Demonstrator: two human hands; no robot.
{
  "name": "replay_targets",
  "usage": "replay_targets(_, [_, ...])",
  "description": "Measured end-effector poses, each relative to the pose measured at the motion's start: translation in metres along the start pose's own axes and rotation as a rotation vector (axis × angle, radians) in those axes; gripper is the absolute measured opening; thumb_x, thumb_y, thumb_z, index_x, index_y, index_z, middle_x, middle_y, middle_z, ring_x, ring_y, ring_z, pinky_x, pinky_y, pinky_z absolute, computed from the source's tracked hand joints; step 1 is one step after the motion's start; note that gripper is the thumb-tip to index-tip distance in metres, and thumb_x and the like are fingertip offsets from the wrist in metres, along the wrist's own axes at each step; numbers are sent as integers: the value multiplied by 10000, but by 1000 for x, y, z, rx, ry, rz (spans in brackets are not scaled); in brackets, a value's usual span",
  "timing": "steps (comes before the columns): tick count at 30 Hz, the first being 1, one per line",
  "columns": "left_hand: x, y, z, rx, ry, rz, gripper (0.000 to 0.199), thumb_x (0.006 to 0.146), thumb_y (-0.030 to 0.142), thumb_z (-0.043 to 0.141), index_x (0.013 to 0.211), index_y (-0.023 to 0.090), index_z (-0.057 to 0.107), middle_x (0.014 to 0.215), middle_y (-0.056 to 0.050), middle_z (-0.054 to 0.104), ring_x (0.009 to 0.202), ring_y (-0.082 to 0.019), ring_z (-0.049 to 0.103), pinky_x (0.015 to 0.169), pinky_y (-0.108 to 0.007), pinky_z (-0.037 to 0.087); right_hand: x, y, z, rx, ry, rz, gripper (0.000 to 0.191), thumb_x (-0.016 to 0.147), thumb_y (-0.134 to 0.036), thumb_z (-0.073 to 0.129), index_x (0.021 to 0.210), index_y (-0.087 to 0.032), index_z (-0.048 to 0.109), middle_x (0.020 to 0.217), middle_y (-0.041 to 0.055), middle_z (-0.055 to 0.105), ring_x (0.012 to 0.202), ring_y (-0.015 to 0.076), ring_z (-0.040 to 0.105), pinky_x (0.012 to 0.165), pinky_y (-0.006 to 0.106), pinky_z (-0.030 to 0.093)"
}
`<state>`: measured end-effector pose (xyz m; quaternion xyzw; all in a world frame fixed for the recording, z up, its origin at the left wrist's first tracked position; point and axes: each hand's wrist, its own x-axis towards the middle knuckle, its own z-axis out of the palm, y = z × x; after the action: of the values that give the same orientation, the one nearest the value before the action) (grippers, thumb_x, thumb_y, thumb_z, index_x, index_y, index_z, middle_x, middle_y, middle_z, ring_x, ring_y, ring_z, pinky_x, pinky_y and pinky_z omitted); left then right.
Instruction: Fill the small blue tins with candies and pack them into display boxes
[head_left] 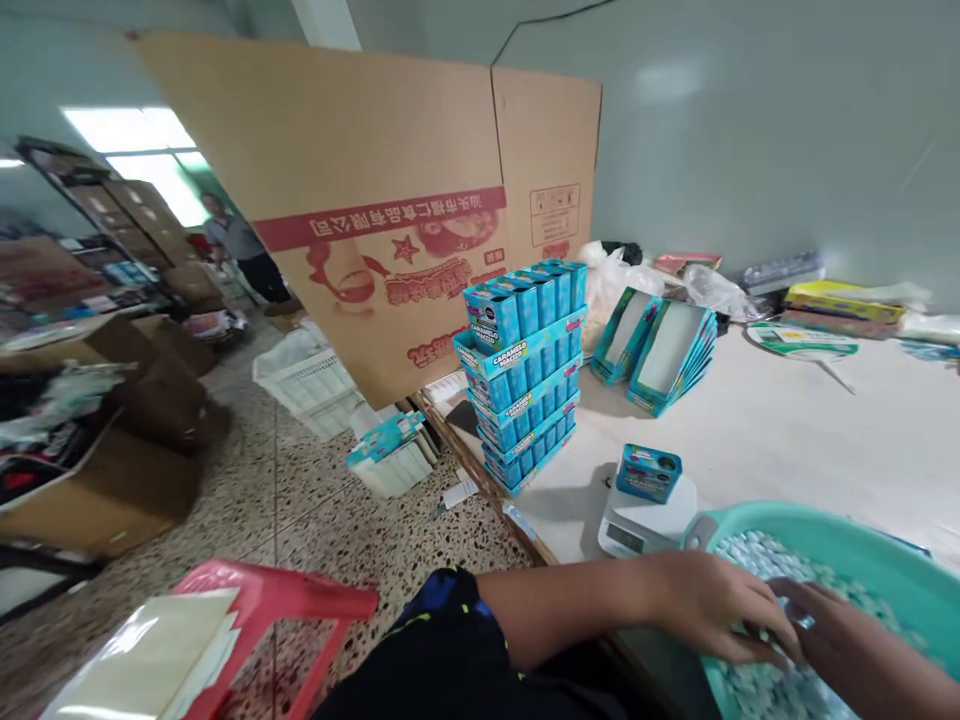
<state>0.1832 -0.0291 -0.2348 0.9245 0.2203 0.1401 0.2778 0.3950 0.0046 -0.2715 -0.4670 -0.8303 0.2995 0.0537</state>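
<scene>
At far left, papers [154, 650] in a clear cover lie on a red plastic stool [322, 595], which seems to serve as a low side surface. A person [240, 245] stands in the background. A white plastic crate [307, 390] and a bundle of printed cards [394, 455] sit beside the counter [757, 430], probably to be within reach. A big cardboard carton panel [420, 160] stands behind, perhaps as a screen.

At the counter's edge, display trays of blue "Caramelo Macizo" boxes [525, 385] are piled in tiers, likely to save room. Emptier display trays [667, 350] lean nested together behind. One small box [649, 473] rests on a digital scale [637, 530], presumably for weighing, next to a green basin [885, 545].

The left hand [720, 605] bends its fingers inward over the wrapped candies [765, 690] in the basin; whether they pinch any is unclear. The right hand [840, 635] meets it there, near a shiny wrapper [796, 612]; its fingers are too hidden to tell.
</scene>
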Motion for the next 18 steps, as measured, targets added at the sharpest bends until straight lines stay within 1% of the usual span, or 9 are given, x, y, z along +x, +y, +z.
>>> replay_targets(2, [-3, -1, 5, -16, 69, -32, 261, 991, 244, 584, 1134, 70, 714, 1178, -132, 724, 1169, -190, 675, 1095, -213, 467, -1, -4, -2, 53, -19, 8, 337, 639, -450, 629, 947, -429, 763, 973, 155, 758, 1025, 393, 732, 903, 525, 602])
replay_targets(4, [-6, -2, 10, -46, 143, -39, 247, 989, 244, 581, 1112, 76, 715, 1168, -131, 727, 1149, -184, 678, 1096, -220, 471, -2, -1, -3, 100, -23, 20, 282, 676, -475, 619, 909, -395, 757, 988, 145, 762, 981, 374, 744, 853, 488, 620])
replay_targets(7, [-9, -5, 15, -100, 237, -79, 229, 978, 233, 595, 1090, 79, 723, 1115, -123, 738, 1100, -178, 690, 1064, -222, 495, -2, 10, -4, 139, -28, 18, 319, 748, -527, 576, 924, -329, 754, 1025, 129, 770, 983, 334, 749, 831, 419, 633])
replay_targets(9, [-10, -7, 18, -123, 246, -106, 215, 972, 231, 600, 1082, 96, 726, 1098, -108, 744, 1099, -177, 694, 1059, -226, 501, -2, 17, -4, 148, -46, 5, 365, 780, -534, 553, 949, -285, 759, 1049, 127, 772, 988, 311, 749, 847, 379, 629])
replay_targets(11, [-10, -8, 19, -125, 217, -107, 219, 972, 226, 584, 1099, 113, 722, 1116, -94, 745, 1134, -180, 688, 1080, -234, 491, 0, 21, -4, 155, -57, -14, 351, 772, -508, 555, 911, -262, 763, 1047, 128, 775, 993, 306, 747, 860, 356, 622])
replay_targets(14, [-9, -10, 20, -111, 199, -83, 224, 963, 213, 586, 1108, 107, 719, 1120, -92, 742, 1138, -185, 684, 1088, -234, 481, 2, 19, -2, 151, -1, -18, 313, 702, -496, 557, 799, -266, 747, 972, 131, 781, 953, 326, 751, 840, 374, 624])
replay_targets(16, [-9, -10, 20, -112, 228, -67, 214, 958, 221, 603, 1084, 99, 724, 1106, -96, 743, 1118, -187, 686, 1075, -226, 481, 3, 16, -1, 159, 46, 1, 351, 663, -532, 534, 775, -271, 741, 913, 131, 780, 882, 329, 754, 816, 398, 628])
replay_targets(18, [-9, -10, 21, -113, 267, -53, 223, 968, 243, 599, 1073, 95, 727, 1095, -100, 740, 1108, -189, 685, 1061, -223, 483, 4, 13, 0, 177, 56, 17, 379, 636, -554, 525, 770, -273, 742, 894, 129, 781, 837, 321, 754, 797, 404, 628])
